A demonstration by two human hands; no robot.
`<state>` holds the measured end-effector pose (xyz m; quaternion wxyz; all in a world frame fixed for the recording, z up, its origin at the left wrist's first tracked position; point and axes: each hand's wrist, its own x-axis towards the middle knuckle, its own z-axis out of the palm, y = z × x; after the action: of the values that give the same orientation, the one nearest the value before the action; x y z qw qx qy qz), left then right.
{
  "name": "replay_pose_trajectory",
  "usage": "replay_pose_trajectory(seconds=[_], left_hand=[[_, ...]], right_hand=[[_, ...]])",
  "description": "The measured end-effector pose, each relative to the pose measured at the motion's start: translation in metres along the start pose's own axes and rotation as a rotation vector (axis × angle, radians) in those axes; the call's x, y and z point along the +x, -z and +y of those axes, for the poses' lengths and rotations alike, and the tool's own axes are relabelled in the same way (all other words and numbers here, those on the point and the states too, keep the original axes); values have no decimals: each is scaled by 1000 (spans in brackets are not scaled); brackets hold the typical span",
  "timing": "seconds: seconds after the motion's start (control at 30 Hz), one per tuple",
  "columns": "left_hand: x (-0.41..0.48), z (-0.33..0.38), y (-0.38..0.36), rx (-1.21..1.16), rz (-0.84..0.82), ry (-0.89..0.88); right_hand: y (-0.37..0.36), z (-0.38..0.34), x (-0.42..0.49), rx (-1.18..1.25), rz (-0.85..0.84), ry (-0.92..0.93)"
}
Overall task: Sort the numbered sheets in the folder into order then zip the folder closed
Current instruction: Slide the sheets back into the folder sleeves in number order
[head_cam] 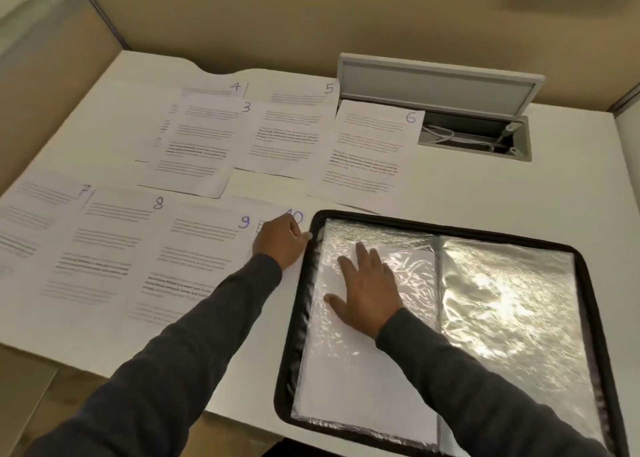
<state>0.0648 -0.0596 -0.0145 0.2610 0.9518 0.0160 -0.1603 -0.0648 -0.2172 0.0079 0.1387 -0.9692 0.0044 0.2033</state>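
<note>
right at the near right of the white desk (311, 380): black zip folder (588, 283), lying open and flat, zipper border running all round, near edge overhanging the desk front. inside, shiny clear plastic sleeves (502, 300) on both halves, crinkled and catching the light. under the left-half sleeve, a white sheet (363, 387), blank as far as visible.

right hand (367, 290) flat on that left half, fingers spread, palm down on the plastic, gripping nothing. left hand (280, 242) just beside the folder's left edge, fingers curled loosely onto sheet 10 (298, 216), thumb tip touching or nearly touching the folder border; whether pinching the paper or only resting, cannot tell. dark grey sleeves on both arms.

further out, on the desk to the left, a near row overlapping side by side: sheet 9 (194, 266), sheet 8 (104, 248), sheet 7 (38, 214). beyond, a far row: sheet 6 (370, 151), sheet 5 (291, 134), sheet 3 (197, 145) lying partly over sheet 4 (207, 91). handwritten numbers at the top right corners, printed text below, too blurred to read.

at the far right, a cable hatch (474, 134) sunk in the desk, lid (436, 86) propped up, white cables inside. beige partition walls (277, 16) behind.
</note>
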Motion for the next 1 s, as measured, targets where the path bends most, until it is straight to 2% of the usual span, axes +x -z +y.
replay_pose_trajectory(seconds=[0.13, 0.3, 0.47, 0.6, 1.0], left_hand=[[44, -30, 43, 91, 135, -8], [98, -78, 87, 238, 260, 45], [136, -115, 112, 286, 215, 127], [160, -135, 129, 235, 268, 202], [204, -164, 157, 229, 263, 423]], right_hand=[[10, -32, 49, 31, 63, 69], [18, -69, 111, 17, 20, 139], [22, -95, 164, 3, -5, 159], [24, -107, 195, -3, -16, 157], [16, -143, 238, -42, -76, 239]])
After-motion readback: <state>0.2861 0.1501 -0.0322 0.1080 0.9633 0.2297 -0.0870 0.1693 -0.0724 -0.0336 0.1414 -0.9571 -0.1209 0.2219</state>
